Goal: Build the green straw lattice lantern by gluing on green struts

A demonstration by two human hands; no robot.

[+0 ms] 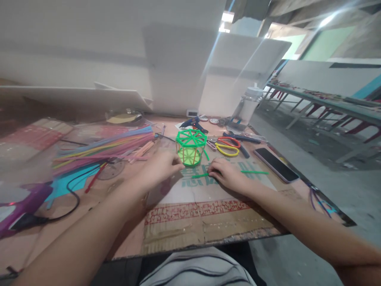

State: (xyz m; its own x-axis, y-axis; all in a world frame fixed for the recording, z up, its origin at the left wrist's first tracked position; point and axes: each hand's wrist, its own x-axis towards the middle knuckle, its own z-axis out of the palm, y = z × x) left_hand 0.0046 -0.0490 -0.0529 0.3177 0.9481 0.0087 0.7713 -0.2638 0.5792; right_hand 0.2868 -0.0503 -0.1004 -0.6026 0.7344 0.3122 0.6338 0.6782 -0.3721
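Note:
A small six-sided frame of green fuzzy pipe cleaners (191,138) stands upright mid-table, with thin brownish posts and a yellow-green round base. Close against its lower left side is my left hand (165,167), thumb and fingertips drawn together. What lies between those fingertips is too small to make out. My right hand (226,173) rests low on the printed cardboard (193,192), its fingers closed over a green pipe cleaner (200,175). One end sticks out left of the fingers. A green length also shows right of the wrist, possibly the same piece.
Behind the frame lie a glue gun (190,122), red-and-yellow-handled scissors (228,150) and pliers (242,138). A phone (276,164) and a clear bottle (248,105) are on the right. Coloured pipe cleaners (113,147) and a purple glue gun (28,206) with a black cord occupy the left.

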